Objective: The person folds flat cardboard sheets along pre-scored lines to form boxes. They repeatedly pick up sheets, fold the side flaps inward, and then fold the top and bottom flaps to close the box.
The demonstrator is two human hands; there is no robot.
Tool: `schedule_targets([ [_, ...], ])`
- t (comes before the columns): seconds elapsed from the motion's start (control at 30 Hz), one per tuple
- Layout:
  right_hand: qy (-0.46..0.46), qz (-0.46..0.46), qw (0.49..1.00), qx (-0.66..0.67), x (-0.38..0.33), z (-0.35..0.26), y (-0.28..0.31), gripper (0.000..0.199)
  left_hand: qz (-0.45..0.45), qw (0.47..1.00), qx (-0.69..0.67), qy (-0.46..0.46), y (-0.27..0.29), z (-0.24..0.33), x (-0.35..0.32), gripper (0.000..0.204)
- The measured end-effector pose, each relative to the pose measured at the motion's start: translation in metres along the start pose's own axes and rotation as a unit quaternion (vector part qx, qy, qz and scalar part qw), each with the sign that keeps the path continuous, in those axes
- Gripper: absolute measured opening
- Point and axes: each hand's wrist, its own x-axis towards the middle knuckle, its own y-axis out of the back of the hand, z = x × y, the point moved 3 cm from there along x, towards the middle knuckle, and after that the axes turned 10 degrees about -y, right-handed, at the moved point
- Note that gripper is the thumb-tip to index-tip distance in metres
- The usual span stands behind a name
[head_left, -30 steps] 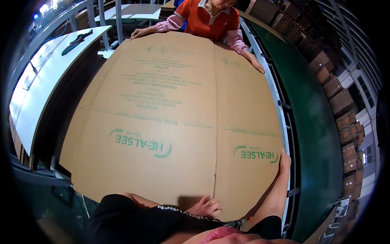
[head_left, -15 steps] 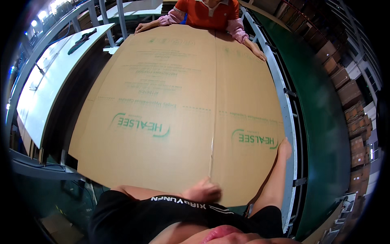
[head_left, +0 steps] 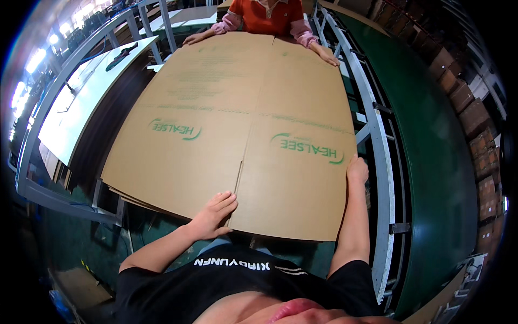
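Note:
A large flat brown cardboard sheet (head_left: 178, 156) with green print stretches out in front of me, a fold line and a slot running down it toward my body. My left hand (head_left: 215, 213) lies on its near edge beside the slot, fingers extended and thumb apart. At the right edge, my right hand (head_left: 357, 169) is closed round the border of the sheet; its fingertips are partly hidden. Across from me, a co-worker in an orange top (head_left: 272, 19) rests one hand (head_left: 198, 38) on the far left corner and the other (head_left: 327, 55) on the far right edge.
More cardboard layers (head_left: 135, 200) show beneath the sheet's near left edge. A grey metal rail (head_left: 377, 156) runs along the right, beside a long green surface (head_left: 431, 189). On the left stands a white-topped table (head_left: 81, 102) with a dark object (head_left: 122, 57). Stacked cartons (head_left: 475, 151) line the far right.
The sheet has shifted away from me and leftward, leaving a gap beside the right rail. My left hand went from a blurred, curled pose to lying flat on it. My right hand moved with the edge.

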Motion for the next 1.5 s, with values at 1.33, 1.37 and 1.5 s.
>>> schedule_targets([
  [1.33, 0.350, -0.060, 0.934, -0.033, -0.240, -0.051, 0.000, 0.066, 0.040, 0.994, 0.082, 0.055, 0.017, 0.011, 0.040, 0.059],
  [1.37, 0.362, -0.064, 0.929, -0.027, -0.239, -0.050, 0.003, 0.067, 0.101, 0.983, 0.124, 0.086, 0.017, 0.009, 0.053, 0.061],
  [1.5, 0.444, -0.097, 0.890, -0.030, -0.244, -0.033, 0.009, 0.069, 0.149, 0.936, 0.210, 0.238, -0.026, 0.002, 0.089, 0.068],
])
